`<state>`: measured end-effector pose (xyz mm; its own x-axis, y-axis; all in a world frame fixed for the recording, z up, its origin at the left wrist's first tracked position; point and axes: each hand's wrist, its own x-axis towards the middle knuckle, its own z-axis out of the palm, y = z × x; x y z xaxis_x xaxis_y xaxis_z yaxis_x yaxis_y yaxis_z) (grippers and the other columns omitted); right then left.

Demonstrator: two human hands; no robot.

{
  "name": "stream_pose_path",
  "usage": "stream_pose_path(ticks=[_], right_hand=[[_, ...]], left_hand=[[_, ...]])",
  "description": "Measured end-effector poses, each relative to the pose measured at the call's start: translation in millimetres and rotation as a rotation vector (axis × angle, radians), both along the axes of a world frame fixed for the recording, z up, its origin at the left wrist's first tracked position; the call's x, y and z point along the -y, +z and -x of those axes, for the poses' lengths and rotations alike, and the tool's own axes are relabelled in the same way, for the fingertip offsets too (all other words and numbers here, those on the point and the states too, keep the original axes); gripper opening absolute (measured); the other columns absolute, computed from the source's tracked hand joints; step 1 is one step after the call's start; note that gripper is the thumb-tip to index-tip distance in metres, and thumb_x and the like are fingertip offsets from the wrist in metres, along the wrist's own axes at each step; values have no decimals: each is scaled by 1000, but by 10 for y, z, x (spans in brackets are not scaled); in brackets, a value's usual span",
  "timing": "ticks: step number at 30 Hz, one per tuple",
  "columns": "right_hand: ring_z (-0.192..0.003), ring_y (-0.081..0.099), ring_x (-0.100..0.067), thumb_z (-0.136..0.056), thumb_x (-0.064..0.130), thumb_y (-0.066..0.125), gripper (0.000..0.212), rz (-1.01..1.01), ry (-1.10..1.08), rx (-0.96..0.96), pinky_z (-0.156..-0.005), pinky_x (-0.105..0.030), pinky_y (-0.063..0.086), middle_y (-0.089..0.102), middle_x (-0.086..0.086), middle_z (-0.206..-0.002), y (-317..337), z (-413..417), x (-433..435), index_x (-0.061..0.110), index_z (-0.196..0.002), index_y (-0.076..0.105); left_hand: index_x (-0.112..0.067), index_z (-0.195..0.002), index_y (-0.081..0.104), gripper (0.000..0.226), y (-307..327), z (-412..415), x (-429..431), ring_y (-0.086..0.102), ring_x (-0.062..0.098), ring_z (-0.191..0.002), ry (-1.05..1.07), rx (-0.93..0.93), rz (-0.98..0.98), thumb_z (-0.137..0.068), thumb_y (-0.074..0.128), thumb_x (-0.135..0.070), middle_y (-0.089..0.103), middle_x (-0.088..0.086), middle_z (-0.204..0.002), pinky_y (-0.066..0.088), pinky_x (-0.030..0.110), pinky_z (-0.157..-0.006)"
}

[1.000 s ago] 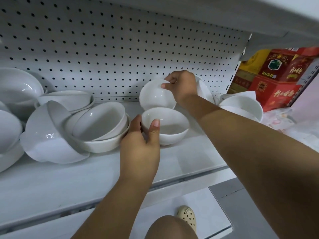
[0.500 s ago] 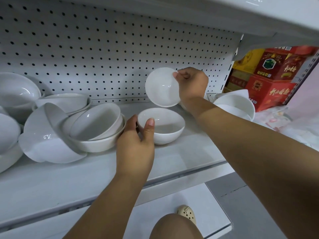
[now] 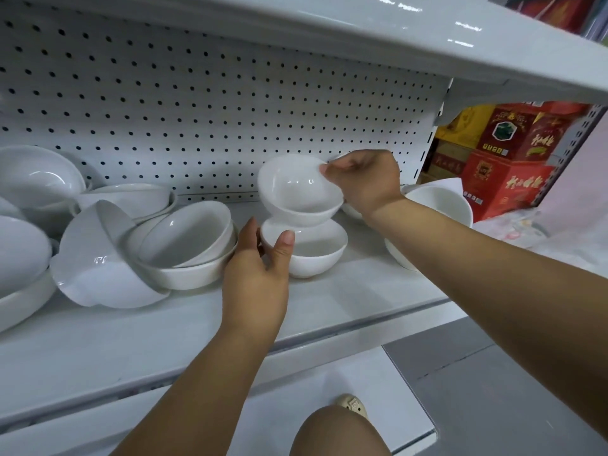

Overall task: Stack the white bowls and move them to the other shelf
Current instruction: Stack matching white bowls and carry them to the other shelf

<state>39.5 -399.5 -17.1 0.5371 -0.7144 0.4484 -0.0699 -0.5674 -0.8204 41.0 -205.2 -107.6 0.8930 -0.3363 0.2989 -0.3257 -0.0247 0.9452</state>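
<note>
A small white bowl stands upright on the white shelf. My left hand grips its left rim, thumb on the near edge. My right hand holds a second small white bowl by its right rim, tilted toward me and hovering just above the first, its base close to the lower bowl's rim. To the left lie nested white bowls and an overturned large bowl. Another white bowl sits behind my right forearm, partly hidden.
A white pegboard backs the shelf, and an upper shelf overhangs it. Red and yellow boxes stand at the right. More large white bowls crowd the far left. Below are a lower shelf, my knee and a shoe.
My right hand has turned the lifted bowl from facing me on edge to nearly upright and lowered it over the bowl my left hand steadies.
</note>
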Motion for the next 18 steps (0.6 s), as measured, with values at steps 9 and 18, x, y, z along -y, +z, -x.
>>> stream_pose_path(ticks=[9, 18], right_hand=[[-65, 60, -3, -81, 25, 85, 11, -90, -18, -172, -73, -10, 48, 75, 9, -75, -87, 331, -89, 14, -82, 81], [-77, 65, -10, -84, 24, 82, 11, -138, 22, -188, -84, -22, 53, 71, 9, -77, -216, 488, -130, 16, -78, 77]], left_hand=[[-20, -155, 38, 80, -6, 1, -15, 56, 9, -130, -71, 38, 56, -88, 68, -54, 61, -5, -140, 44, 35, -113], [-28, -145, 47, 80, 20, 46, -15, 56, 4, -121, -96, 121, -21, -76, 79, -54, 58, -19, -128, 44, 24, -105]])
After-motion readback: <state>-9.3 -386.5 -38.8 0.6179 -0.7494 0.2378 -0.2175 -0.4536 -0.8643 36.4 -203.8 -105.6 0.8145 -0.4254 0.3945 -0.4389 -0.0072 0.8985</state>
